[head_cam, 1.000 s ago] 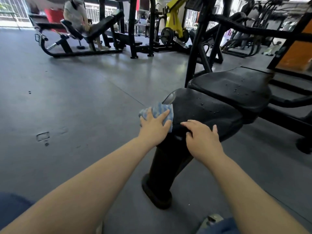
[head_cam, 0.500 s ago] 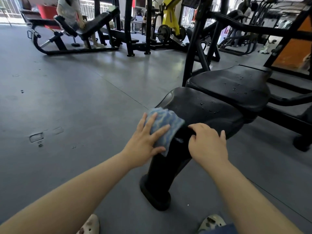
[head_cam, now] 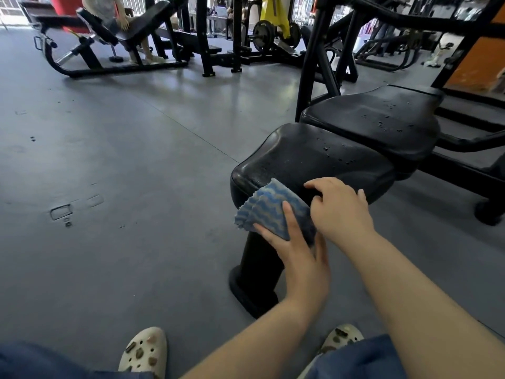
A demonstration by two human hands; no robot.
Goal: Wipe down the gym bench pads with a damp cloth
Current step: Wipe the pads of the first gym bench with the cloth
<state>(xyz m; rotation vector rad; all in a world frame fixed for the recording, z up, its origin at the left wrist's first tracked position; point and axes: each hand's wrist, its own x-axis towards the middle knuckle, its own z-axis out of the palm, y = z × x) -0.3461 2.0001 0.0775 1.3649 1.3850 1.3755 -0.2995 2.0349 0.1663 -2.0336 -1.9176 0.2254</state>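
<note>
A black bench pad (head_cam: 308,157) with water drops on it fills the middle right, and a second black pad (head_cam: 374,119) lies just behind it. My left hand (head_cam: 297,253) holds a folded blue and white cloth (head_cam: 270,209) against the near front edge of the first pad. Next to the cloth, my right hand (head_cam: 338,209) rests with curled fingers on the pad's near edge, touching the cloth; whether it grips the cloth is not visible. The bench's black post (head_cam: 257,266) drops to the floor below my hands.
Grey rubber floor (head_cam: 123,173) spreads to the left. Black frame bars (head_cam: 314,58) rise behind the bench. Another person sits on a bench machine (head_cam: 123,31) at the far left back. My feet in pale clogs (head_cam: 144,354) stand near the post.
My left hand has slid the cloth from the pad's left corner rightwards and down along the front edge, until it meets my right hand. The view has tilted down.
</note>
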